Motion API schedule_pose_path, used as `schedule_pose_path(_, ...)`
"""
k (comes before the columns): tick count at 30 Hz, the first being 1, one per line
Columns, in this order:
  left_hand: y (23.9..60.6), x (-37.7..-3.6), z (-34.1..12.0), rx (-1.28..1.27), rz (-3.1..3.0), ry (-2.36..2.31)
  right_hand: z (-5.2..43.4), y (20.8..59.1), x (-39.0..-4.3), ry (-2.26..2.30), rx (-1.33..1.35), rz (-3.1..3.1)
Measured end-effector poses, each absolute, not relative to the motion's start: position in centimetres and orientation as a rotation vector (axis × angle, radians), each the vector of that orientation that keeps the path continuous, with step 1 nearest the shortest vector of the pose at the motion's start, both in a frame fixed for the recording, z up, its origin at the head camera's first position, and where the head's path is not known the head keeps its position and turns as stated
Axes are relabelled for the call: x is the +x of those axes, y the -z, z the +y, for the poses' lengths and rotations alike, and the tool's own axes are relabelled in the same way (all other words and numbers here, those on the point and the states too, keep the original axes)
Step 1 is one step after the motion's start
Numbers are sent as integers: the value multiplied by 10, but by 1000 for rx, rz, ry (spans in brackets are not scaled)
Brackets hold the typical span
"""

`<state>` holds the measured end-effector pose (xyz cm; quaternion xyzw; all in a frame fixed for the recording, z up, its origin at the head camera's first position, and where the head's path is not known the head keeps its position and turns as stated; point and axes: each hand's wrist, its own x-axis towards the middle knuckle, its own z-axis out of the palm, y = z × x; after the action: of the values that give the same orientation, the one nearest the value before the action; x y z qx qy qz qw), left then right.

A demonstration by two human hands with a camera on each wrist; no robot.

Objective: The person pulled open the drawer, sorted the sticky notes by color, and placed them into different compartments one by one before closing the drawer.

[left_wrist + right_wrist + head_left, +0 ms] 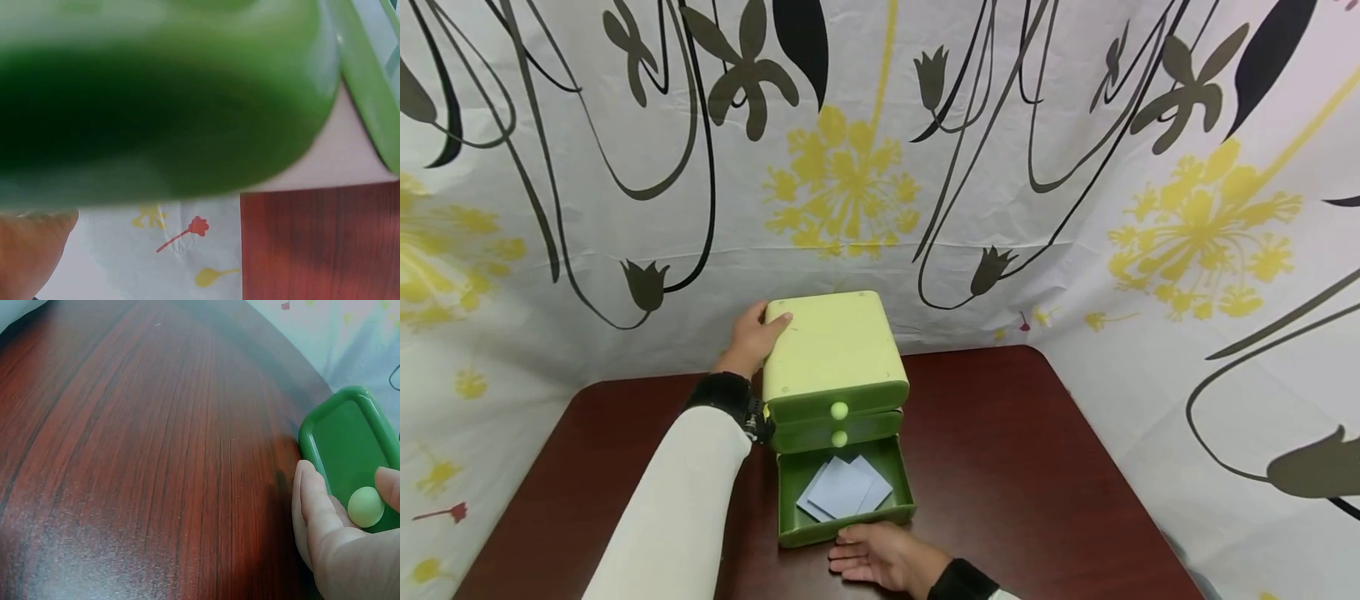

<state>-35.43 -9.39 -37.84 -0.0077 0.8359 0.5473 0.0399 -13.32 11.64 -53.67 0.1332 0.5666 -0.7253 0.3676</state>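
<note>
1. The bottom drawer (844, 500) of a small green drawer unit (831, 354) stands pulled out toward the person, and pale blue paper sheets (842, 489) lie loose inside it. Its front panel is met by the right hand (883, 557) at the near edge of the table.

2. In the right wrist view, the drawer's pale round knob (365, 507) sits between the right hand's fingers (310, 500): one finger lies to its left along the drawer front, another fingertip shows at its right. The knob appears loosely bracketed, not firmly pinched; whether it is truly gripped cannot be told.

3. The unit's pale lid is steadied by the left hand (754, 337), whose thumb lies straight on the top's far left corner while the other fingers are hidden behind the unit's side. In the left wrist view only a blurred green wall fills the frame.

4. Above the open drawer, two shut drawers with matching knobs are stacked just past the right fingertips.

5. The step in hand is judged to be moving the bottom drawer, with the unit braced. Whether it is going in or out cannot be told.

6. A straight push or pull along the drawer's track would be called for next, with the left hand's bracing kept and the sheets kept flat below the rim.

7. All rests on a dark red-brown wooden table (1037, 450), backed by a flower-printed cloth (1075, 167).
</note>
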Motion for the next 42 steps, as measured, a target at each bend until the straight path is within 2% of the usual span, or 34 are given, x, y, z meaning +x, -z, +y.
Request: schedule_pose_path(42, 374, -350, -94, -30, 2548, -1702, 90, 530, -190, 2069, 418, 1627)
